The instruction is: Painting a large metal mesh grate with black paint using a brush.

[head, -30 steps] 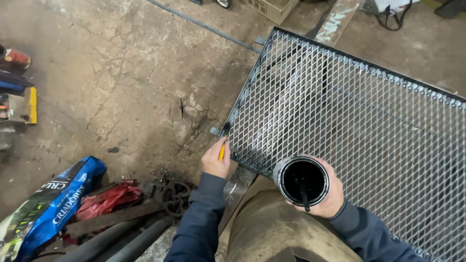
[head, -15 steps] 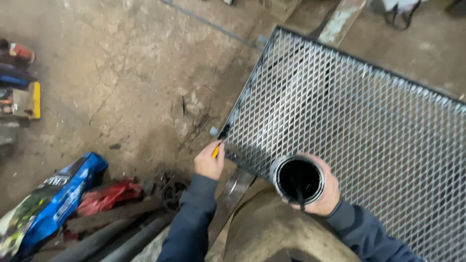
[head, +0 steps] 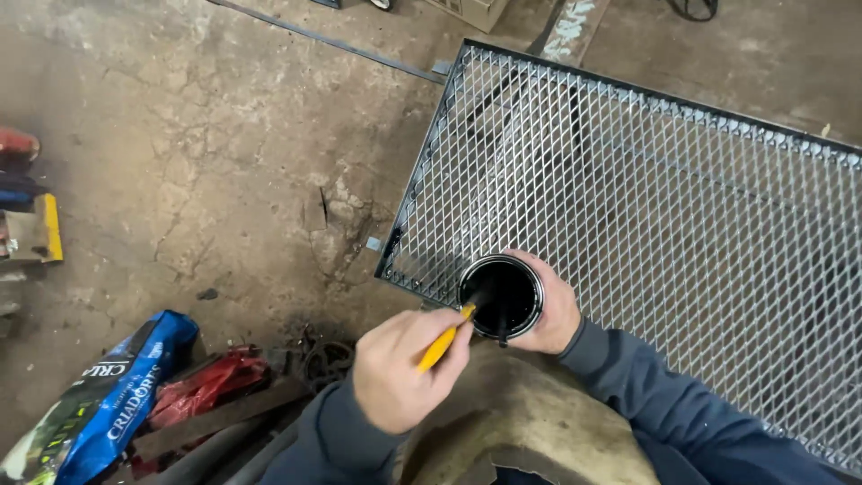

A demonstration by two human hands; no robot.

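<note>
Down at the left lies a crumpled blue plastic bag (head: 99, 409) with white lettering, beside red rags (head: 202, 386). The left hand (head: 400, 368) pinches a yellow-handled brush (head: 443, 339), its tip over the round tin of black paint (head: 500, 296) gripped by the right hand (head: 549, 314) against the grey expanded-metal mesh panel (head: 664, 216). Best to load lightly and wipe on the rim.
</note>
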